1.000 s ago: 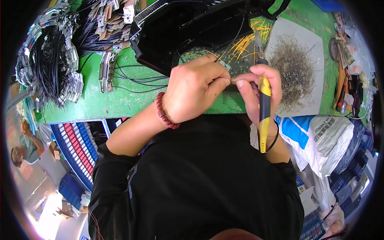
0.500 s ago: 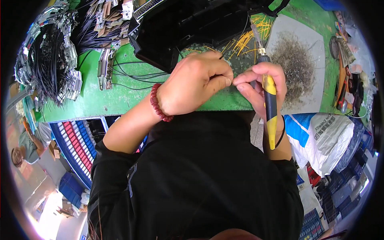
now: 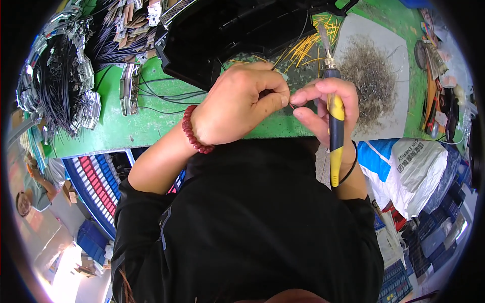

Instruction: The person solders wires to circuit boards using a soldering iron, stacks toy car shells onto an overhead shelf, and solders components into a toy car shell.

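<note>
My left hand [image 3: 241, 103], wearing a dark red bead bracelet, is closed in a pinch over the green bench. From its fingertips pokes a thin wire end [image 3: 291, 105] with a reddish tip; a dark wire runs from behind the hand up toward the black plastic housing [image 3: 227, 38]. My right hand [image 3: 341, 101] holds a yellow-and-black soldering iron [image 3: 336, 123] between fingers and palm, its metal tip pointing up and away. The right thumb and forefinger stand slightly apart beside the wire end. Whether they touch it is hard to see.
Yellow wire pieces [image 3: 305, 50] lie beyond my hands. On the right, a grey board [image 3: 399, 91] bears dark debris, with tools [image 3: 434, 101] past it. Leftward are a metallic strip with black leads [image 3: 129, 91] and heaps of wired strips [image 3: 58, 70]. A white bag [image 3: 422, 171] sits below the bench.
The right thumb and forefinger have parted a little from the left fingertips, and the reddish wire tip shows between them. The soldering iron has shifted slightly left; the whole view has shifted slightly.
</note>
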### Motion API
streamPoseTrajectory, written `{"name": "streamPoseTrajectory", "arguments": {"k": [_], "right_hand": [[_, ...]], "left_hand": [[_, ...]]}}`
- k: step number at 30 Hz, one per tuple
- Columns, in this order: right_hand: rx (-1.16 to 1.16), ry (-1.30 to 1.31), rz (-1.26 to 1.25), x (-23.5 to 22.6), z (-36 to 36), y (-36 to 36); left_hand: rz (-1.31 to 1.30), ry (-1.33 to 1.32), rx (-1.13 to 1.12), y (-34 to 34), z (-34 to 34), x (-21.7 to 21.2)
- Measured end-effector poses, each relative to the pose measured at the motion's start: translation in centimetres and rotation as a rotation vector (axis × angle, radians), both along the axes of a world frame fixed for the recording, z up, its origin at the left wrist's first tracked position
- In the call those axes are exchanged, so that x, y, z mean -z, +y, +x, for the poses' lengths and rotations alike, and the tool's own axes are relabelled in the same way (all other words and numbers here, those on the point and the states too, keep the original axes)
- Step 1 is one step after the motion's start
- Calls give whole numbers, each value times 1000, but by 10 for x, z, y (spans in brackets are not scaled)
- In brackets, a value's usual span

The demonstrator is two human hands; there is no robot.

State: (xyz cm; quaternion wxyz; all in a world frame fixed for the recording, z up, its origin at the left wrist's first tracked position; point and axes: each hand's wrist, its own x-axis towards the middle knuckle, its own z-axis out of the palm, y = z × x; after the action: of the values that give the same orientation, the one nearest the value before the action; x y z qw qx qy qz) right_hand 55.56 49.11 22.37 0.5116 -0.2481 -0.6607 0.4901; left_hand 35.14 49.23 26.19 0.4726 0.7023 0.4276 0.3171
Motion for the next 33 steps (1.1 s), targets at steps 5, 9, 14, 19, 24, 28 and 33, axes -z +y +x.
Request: {"name": "streamPoseTrajectory", "arguments": {"k": [5,9,14,19,24,28,33], "right_hand": [[-55,26,-74,1,2,2],[29,-35,28,2,0,1],[159,-165,162,2,-5,-6],[355,-144,-124,-12,24,-14],[502,-137,-217,-4,92,-29],[795,13,-202,-2,126,-23],[882,39,-196,-2,130,-5]], "left_hand": [[-18,1,49,2,-2,-2],[5,11,59,0,-2,-2],[277,235,-81,-5,3,-2],[406,349,-137,-1,13,15],[371,363,-87,6,15,26],[291,407,-64,8,14,20],[266,408,-66,8,17,14]]}}
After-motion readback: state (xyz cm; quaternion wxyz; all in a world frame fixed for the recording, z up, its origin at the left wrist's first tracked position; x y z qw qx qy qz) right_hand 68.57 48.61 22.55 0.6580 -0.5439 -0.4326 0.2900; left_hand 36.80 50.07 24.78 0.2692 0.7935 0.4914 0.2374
